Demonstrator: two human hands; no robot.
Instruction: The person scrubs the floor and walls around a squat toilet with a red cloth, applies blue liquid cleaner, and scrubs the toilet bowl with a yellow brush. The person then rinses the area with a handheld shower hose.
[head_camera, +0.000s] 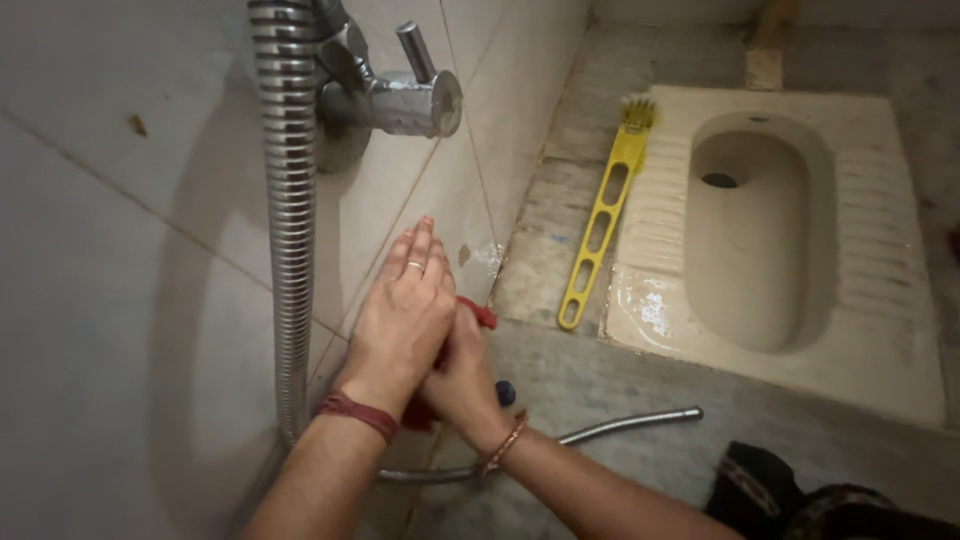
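Both hands meet low by the wall, right in front. Left hand (405, 305) lies flat on top, fingers straight and pressed together, with a ring on one finger and a red thread round the wrist. Right hand (462, 372) sits under it and wears a bangle; its fingers are hidden, so I cannot tell how it grips. Between the two hands is a red cloth (478, 315), squeezed there, with bits poking out near the wall tiles (130, 250). Something small and dark blue (506, 392) peeks out beside the right wrist. A shiny hose (290, 220) hangs down the wall from a metal tap (400, 95) and runs along the floor behind the arms. Farther off, a yellow brush (603, 215) lies on the floor just beside a floor toilet (780, 240).
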